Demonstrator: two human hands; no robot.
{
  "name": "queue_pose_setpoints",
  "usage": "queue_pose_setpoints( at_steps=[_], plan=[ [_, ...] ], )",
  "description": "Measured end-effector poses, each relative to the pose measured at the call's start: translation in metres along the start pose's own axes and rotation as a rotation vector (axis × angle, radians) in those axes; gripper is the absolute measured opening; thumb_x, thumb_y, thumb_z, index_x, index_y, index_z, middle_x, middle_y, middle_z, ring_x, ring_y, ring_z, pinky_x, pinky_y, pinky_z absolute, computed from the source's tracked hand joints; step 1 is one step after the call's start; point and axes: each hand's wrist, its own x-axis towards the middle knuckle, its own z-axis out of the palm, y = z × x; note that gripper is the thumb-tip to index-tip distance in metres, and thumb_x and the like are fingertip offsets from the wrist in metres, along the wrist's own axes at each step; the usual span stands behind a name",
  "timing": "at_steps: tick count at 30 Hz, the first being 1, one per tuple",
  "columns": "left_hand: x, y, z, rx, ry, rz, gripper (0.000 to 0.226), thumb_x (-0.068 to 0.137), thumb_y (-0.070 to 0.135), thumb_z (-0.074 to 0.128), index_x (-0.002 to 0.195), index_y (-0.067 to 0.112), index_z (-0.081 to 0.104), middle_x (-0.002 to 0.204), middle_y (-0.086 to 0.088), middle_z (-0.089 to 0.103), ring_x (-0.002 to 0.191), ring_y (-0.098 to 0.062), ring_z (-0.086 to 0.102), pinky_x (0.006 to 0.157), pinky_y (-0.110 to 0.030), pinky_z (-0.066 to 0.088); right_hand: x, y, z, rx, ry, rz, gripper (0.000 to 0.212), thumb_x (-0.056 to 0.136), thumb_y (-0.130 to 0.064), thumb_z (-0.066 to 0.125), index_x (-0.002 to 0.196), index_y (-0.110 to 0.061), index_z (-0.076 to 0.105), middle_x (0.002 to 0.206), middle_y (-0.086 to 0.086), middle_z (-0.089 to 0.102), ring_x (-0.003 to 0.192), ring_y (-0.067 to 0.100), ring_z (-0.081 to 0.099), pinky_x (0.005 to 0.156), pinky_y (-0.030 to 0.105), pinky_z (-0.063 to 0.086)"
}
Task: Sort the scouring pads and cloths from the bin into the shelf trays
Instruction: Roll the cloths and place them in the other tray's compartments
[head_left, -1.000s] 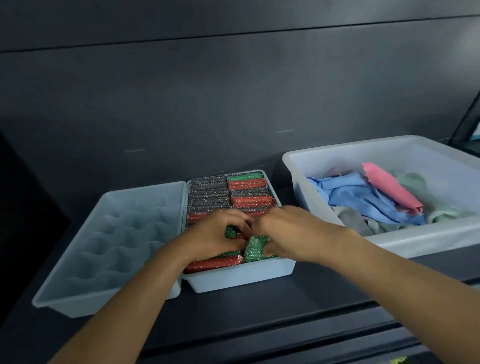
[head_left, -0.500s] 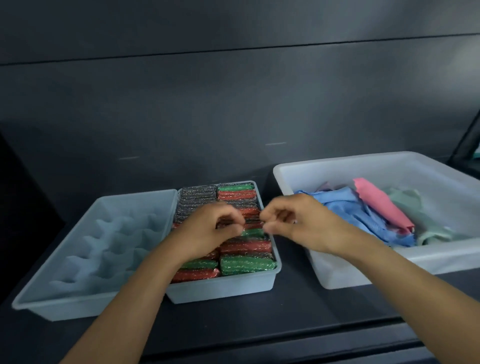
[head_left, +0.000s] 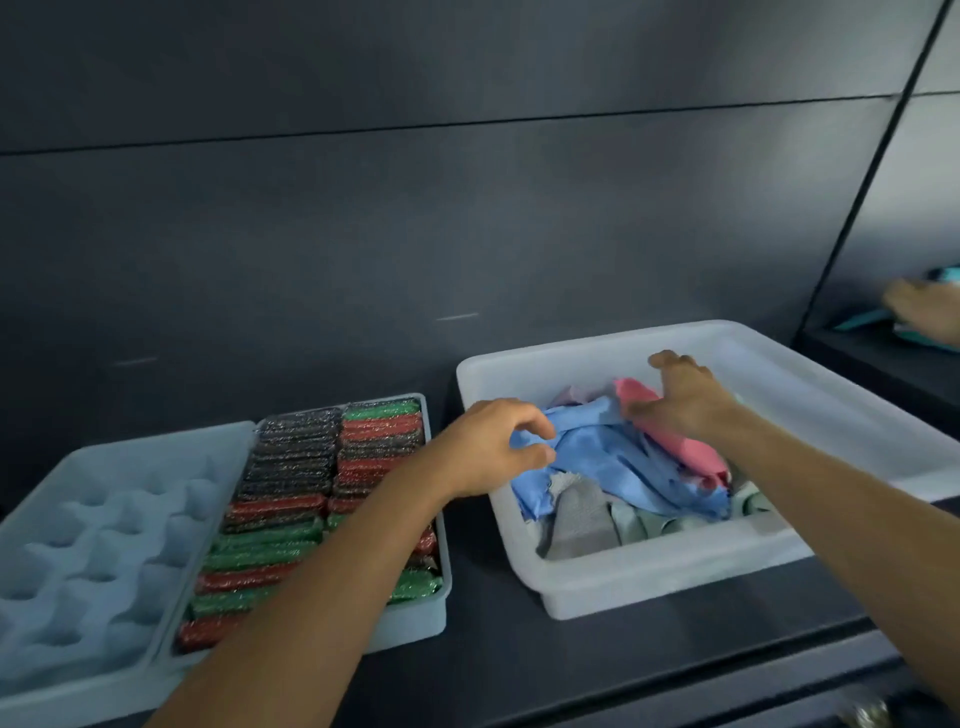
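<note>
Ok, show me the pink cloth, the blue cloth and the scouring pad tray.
Pink folded cloth (head_left: 691, 457), head view, on its exposed lower half.
Crumpled blue cloth (head_left: 608, 462), head view, on its middle folds.
Pale plastic tray of scouring pads (head_left: 415, 621), head view, on its front wall.
</note>
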Motion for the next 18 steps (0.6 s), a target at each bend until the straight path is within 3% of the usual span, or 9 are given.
queue_pose_setpoints(
  at_steps=[1, 3, 6, 9, 11, 14, 18],
  plan=[
    [0.004, 0.001, 0.003, -0.015, -0.004, -0.011, 0.024, 0.090, 0.034, 0.065, 0.113, 0.027, 0.066, 0.123, 0.010, 0.062, 0.117, -0.006, 0.054, 0.102, -0.029, 0.044, 0.005, 0.003, 0.002, -0.046, -0.076, 0.035, 0.080, 0.074, -0.050, 0.072, 0.133, -0.008, 0.040, 0.129, 0.014, 0.048, 0.122, 0.034, 0.046, 0.095, 0.039, 0.041],
    [0.010, 0.005, 0.009, -0.045, 0.013, -0.029, 0.023, 0.091, 0.034, 0.065, 0.113, 0.026, 0.066, 0.122, 0.010, 0.063, 0.116, -0.006, 0.056, 0.102, -0.032, 0.046, 0.008, 0.007, 0.007, -0.173, -0.219, 0.043, 0.064, 0.075, -0.047, 0.073, 0.120, -0.007, 0.050, 0.117, 0.010, 0.056, 0.111, 0.030, 0.055, 0.085, 0.034, 0.041],
    [0.010, 0.010, 0.012, -0.102, 0.047, -0.042, 0.022, 0.092, 0.032, 0.064, 0.113, 0.025, 0.066, 0.121, 0.013, 0.064, 0.115, -0.004, 0.056, 0.099, -0.027, 0.045, 0.012, 0.008, 0.004, -0.207, -0.091, 0.007, 0.027, 0.086, -0.040, 0.055, 0.092, -0.015, 0.063, 0.102, 0.010, 0.067, 0.094, 0.030, 0.062, 0.076, 0.032, 0.043],
    [0.005, 0.006, 0.008, -0.134, 0.108, -0.048, 0.025, 0.092, 0.030, 0.065, 0.116, 0.024, 0.066, 0.119, 0.013, 0.064, 0.112, -0.002, 0.056, 0.094, -0.020, 0.043, 0.014, -0.006, -0.013, 0.057, 0.053, -0.096, 0.043, 0.091, -0.044, 0.053, 0.064, -0.010, 0.053, 0.067, 0.003, 0.058, 0.068, 0.025, 0.055, 0.061, 0.030, 0.041],
    [0.003, 0.005, 0.003, -0.197, 0.197, -0.055, 0.030, 0.091, 0.028, 0.066, 0.120, 0.021, 0.063, 0.119, 0.011, 0.063, 0.111, -0.002, 0.058, 0.097, -0.023, 0.046, 0.004, -0.028, -0.029, 0.370, 0.045, -0.213, 0.038, 0.090, -0.035, 0.062, 0.066, -0.005, 0.060, 0.062, -0.001, 0.054, 0.061, 0.015, 0.049, 0.059, 0.029, 0.039],
    [0.003, 0.013, -0.007, -0.432, 0.320, -0.030, 0.042, 0.089, 0.032, 0.069, 0.126, 0.019, 0.058, 0.126, 0.007, 0.061, 0.114, -0.005, 0.059, 0.101, -0.027, 0.046, -0.025, -0.067, -0.056, 0.860, -0.124, -0.342, 0.020, 0.088, -0.025, 0.067, 0.080, -0.007, 0.070, 0.070, -0.005, 0.066, 0.063, 0.004, 0.058, 0.063, 0.019, 0.046],
    [0.002, 0.034, -0.032, -0.728, 0.359, 0.066, 0.034, 0.088, 0.017, 0.071, 0.120, 0.014, 0.059, 0.114, 0.003, 0.068, 0.106, -0.007, 0.065, 0.095, -0.022, 0.050, -0.049, -0.105, -0.075, 1.089, -0.328, -0.448, 0.031, 0.079, -0.032, 0.064, 0.098, -0.008, 0.068, 0.093, 0.007, 0.071, 0.082, 0.015, 0.068, 0.076, 0.027, 0.054]
  ],
)
